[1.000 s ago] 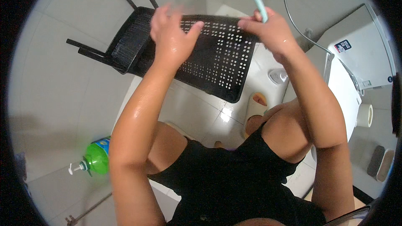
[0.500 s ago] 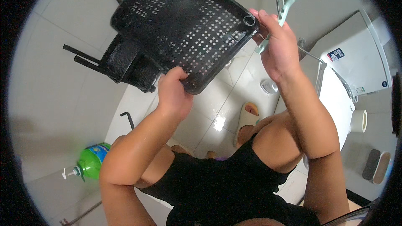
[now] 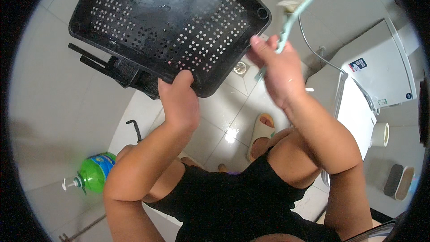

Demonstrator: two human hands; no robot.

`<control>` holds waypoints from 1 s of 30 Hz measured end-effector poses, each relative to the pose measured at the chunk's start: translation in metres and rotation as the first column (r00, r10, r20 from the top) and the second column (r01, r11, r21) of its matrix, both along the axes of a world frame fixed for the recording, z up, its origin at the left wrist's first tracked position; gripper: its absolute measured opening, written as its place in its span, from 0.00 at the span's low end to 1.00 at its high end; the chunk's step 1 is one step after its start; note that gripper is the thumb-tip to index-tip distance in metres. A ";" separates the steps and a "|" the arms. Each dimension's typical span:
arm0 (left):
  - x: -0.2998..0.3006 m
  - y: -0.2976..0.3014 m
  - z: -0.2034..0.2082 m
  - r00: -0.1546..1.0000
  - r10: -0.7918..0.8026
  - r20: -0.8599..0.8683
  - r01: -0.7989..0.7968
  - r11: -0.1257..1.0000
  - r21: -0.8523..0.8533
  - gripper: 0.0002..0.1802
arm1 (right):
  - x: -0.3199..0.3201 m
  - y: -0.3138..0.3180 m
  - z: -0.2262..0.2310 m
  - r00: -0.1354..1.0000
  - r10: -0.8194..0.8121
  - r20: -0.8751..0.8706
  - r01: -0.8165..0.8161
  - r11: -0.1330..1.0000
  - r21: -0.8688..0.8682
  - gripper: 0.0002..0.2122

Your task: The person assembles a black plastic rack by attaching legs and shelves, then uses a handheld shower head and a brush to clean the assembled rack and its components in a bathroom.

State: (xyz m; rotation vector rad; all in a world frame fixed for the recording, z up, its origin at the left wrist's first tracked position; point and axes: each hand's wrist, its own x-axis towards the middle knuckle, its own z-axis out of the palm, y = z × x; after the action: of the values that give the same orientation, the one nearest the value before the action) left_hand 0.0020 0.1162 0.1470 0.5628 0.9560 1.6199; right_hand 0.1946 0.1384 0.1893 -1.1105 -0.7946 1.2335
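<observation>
A wide black perforated plastic tray point(image 3: 148, 40) is held up in front of me, its surface wet and shiny, its far edge cut off by the picture. My left hand point(image 3: 180, 101) grips its near edge, thumb on top and the other fingers hidden underneath. My right hand point(image 3: 282, 74) is closed round the handle of a pale green scrubbing brush point(image 3: 290, 24), whose whitish bristles point up and away. The right thumb is at the tray's right corner; whether it presses on it I cannot tell. Behind the tray's left side is a black box-like part point(image 3: 123, 71) with bars.
A green pump bottle point(image 3: 94, 175) stands at the lower left, near a black bent rod point(image 3: 133, 127). On the right is a white toilet point(image 3: 354, 112) with a grey hose point(image 3: 309, 40). A floor drain point(image 3: 240, 67) lies beyond the wet tiles, and a slipper point(image 3: 261, 130) is on my foot.
The tray has shifted left and turned flatter toward me, now catching bright light. My right hand has moved left and down with the brush, uncovering the floor drain.
</observation>
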 end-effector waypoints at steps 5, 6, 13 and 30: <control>-0.006 0.006 0.006 0.997 -0.056 0.060 0.060 0.996 -0.062 0.23 | -0.021 -0.011 -0.006 0.987 0.162 -0.006 -0.162 0.984 -0.069 0.13; -0.012 0.008 0.001 0.991 -0.106 0.078 0.113 0.989 -0.090 0.23 | -0.021 -0.012 0.000 0.991 0.134 0.016 -0.132 0.985 -0.115 0.13; -0.048 0.007 0.025 0.983 -0.167 0.081 0.184 0.941 -0.285 0.25 | 0.049 0.019 0.015 0.917 0.001 0.398 -0.026 0.998 0.056 0.25; 0.016 0.020 -0.010 0.863 -0.371 0.343 0.390 0.921 0.015 0.40 | -0.011 0.058 -0.029 0.995 0.099 0.034 -0.099 0.995 0.005 0.12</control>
State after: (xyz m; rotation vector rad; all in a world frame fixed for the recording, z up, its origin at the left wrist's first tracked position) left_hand 0.0183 0.1363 0.1375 0.3857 0.5838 1.2736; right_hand 0.1833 0.1964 0.1604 -1.1002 -0.8879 1.2964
